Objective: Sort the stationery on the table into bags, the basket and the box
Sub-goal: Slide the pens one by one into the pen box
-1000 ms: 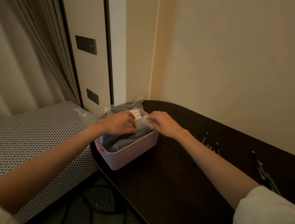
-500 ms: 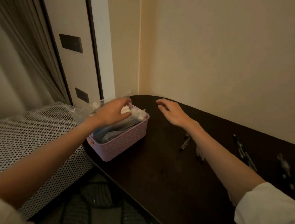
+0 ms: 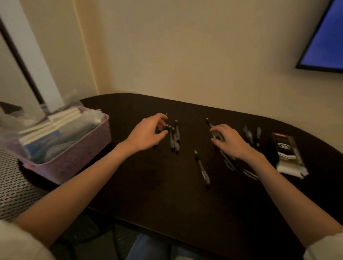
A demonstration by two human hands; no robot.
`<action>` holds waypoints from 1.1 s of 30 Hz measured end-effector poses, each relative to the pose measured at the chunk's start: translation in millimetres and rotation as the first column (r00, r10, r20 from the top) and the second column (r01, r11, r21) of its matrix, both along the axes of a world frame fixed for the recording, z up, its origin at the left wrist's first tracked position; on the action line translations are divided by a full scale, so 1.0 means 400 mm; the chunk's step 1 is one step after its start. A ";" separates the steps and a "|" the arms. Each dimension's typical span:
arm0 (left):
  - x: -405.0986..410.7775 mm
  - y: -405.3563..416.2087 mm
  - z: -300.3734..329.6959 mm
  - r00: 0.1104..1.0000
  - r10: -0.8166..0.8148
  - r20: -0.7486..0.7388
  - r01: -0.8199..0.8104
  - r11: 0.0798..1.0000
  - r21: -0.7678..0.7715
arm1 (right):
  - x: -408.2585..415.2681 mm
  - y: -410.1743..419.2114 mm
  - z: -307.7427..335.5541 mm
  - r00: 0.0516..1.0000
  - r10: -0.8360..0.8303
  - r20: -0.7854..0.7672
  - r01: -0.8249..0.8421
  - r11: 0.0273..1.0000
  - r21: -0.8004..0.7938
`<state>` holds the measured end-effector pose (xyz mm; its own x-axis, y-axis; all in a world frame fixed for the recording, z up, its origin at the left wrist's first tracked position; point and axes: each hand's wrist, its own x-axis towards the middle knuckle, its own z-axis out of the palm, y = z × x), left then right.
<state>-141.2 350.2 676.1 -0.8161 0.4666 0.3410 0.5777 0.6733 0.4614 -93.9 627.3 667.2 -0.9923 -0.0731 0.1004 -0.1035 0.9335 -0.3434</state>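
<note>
Left hand [image 3: 147,133], fingers curled, pinches the top ends of a pen cluster [image 3: 174,137] on the table [image 3: 154,188]. Right hand [image 3: 230,141] rests spread fingers on other pens [image 3: 217,134]. Basket [image 3: 73,155] stands left, box [image 3: 287,152] right.

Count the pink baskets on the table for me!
1: the pink perforated plastic basket sits at the left end of the dark wooden table, packed with bagged stationery. No other basket shows.
</note>
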 end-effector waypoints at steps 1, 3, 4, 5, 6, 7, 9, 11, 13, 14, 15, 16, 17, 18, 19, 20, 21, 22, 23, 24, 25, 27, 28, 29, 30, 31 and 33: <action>0.002 0.031 -0.009 1.000 -0.024 0.009 0.024 1.000 -0.001 | 0.016 0.035 -0.007 0.999 -0.046 -0.018 0.046 0.999 0.007; 0.005 0.090 -0.029 0.997 -0.073 0.021 0.073 0.997 -0.007 | 0.045 0.109 -0.024 0.979 -0.191 -0.073 0.193 0.981 0.022; 0.006 0.108 -0.038 0.996 -0.087 0.028 0.087 0.996 -0.012 | 0.053 0.137 -0.033 0.954 -0.279 -0.106 0.284 0.959 0.028; 0.008 0.128 -0.048 0.994 -0.103 0.039 0.104 0.994 -0.017 | 0.062 0.167 -0.043 0.917 -0.373 -0.139 0.381 0.924 0.034; 0.009 0.147 -0.056 0.992 -0.118 0.051 0.119 0.993 -0.025 | 0.071 0.194 -0.052 0.872 -0.460 -0.167 0.473 0.880 0.041; 0.010 0.164 -0.064 0.989 -0.132 0.062 0.134 0.990 -0.031 | 0.079 0.218 -0.061 0.823 -0.537 -0.186 0.555 0.830 0.057; 0.012 0.192 -0.078 0.984 -0.158 0.087 0.162 0.986 -0.042 | 0.089 0.259 -0.080 0.740 -0.647 -0.185 0.670 0.733 0.115; 0.010 0.213 -0.088 0.980 -0.172 0.105 0.177 0.983 -0.045 | 0.090 0.294 -0.096 0.674 -0.731 -0.103 0.736 0.655 0.170; 0.006 0.228 -0.095 0.977 -0.178 0.117 0.183 0.982 -0.038 | 0.082 0.325 -0.108 0.600 -0.800 0.035 0.784 0.596 0.173; 0.004 0.236 -0.098 0.976 -0.179 0.126 0.185 0.982 -0.033 | 0.077 0.338 -0.111 0.565 -0.819 0.104 0.805 0.574 0.148; 0.002 0.241 -0.101 0.974 -0.180 0.136 0.186 0.982 -0.030 | 0.073 0.347 -0.113 0.537 -0.829 0.154 0.823 0.555 0.121; 0.001 0.246 -0.104 0.973 -0.180 0.145 0.185 0.982 -0.024 | 0.069 0.353 -0.113 0.517 -0.837 0.179 0.836 0.539 0.103; 0.001 0.250 -0.108 0.972 -0.181 0.153 0.185 0.983 -0.012 | 0.066 0.353 -0.113 0.505 -0.845 0.174 0.846 0.525 0.096; 0.002 0.252 -0.111 0.970 -0.183 0.157 0.185 0.983 0.004 | 0.064 0.348 -0.110 0.505 -0.852 0.139 0.850 0.519 0.095; 0.005 0.254 -0.113 0.969 -0.188 0.160 0.186 0.982 0.024 | 0.064 0.341 -0.106 0.508 -0.857 0.083 0.853 0.514 0.090; 0.006 0.256 -0.116 0.968 -0.190 0.161 0.185 0.982 0.047 | 0.065 0.330 -0.099 0.513 -0.858 0.019 0.855 0.512 0.078; 0.010 0.257 -0.119 0.968 -0.192 0.162 0.182 0.980 0.076 | 0.066 0.315 -0.091 0.523 -0.851 -0.050 0.852 0.521 0.058; 0.013 0.257 -0.122 0.966 -0.193 0.170 0.175 0.978 0.118 | 0.067 0.294 -0.079 0.548 -0.829 -0.116 0.836 0.548 0.029; 0.015 0.256 -0.124 0.963 -0.191 0.190 0.158 0.971 0.178 | 0.065 0.268 -0.064 0.592 -0.787 -0.172 0.798 0.602 -0.009; 0.019 0.252 -0.123 0.955 -0.189 0.227 0.129 0.958 0.256 | 0.062 0.236 -0.047 0.663 -0.722 -0.199 0.728 0.684 -0.055; 0.022 0.250 -0.119 0.939 -0.194 0.283 0.088 0.934 0.347 | 0.062 0.200 -0.028 0.747 -0.635 -0.198 0.624 0.772 -0.119; 0.025 0.240 -0.110 0.880 -0.229 0.417 -0.037 0.841 0.540 | 0.063 0.116 0.003 0.894 -0.434 -0.108 0.390 0.875 -0.285; 0.024 0.234 -0.109 0.841 -0.260 0.475 -0.105 0.781 0.615 | 0.065 0.072 0.015 0.937 -0.347 -0.050 0.308 0.884 -0.353; 0.023 0.226 -0.108 0.804 -0.295 0.516 -0.161 0.728 0.666 | 0.065 0.033 0.023 0.960 -0.278 -0.009 0.253 0.885 -0.391; 0.020 0.219 -0.111 0.778 -0.326 0.538 -0.191 0.692 0.696 | 0.063 -0.002 0.027 0.975 -0.224 0.011 0.209 0.890 -0.406; 0.018 0.211 -0.115 0.763 -0.356 0.540 -0.193 0.672 0.715 | 0.059 -0.033 0.027 0.984 -0.174 0.023 0.168 0.893 -0.418; 0.019 0.201 -0.123 0.747 -0.404 0.528 -0.187 0.635 0.750 | 0.053 -0.080 0.022 0.994 -0.092 0.058 0.109 0.873 -0.475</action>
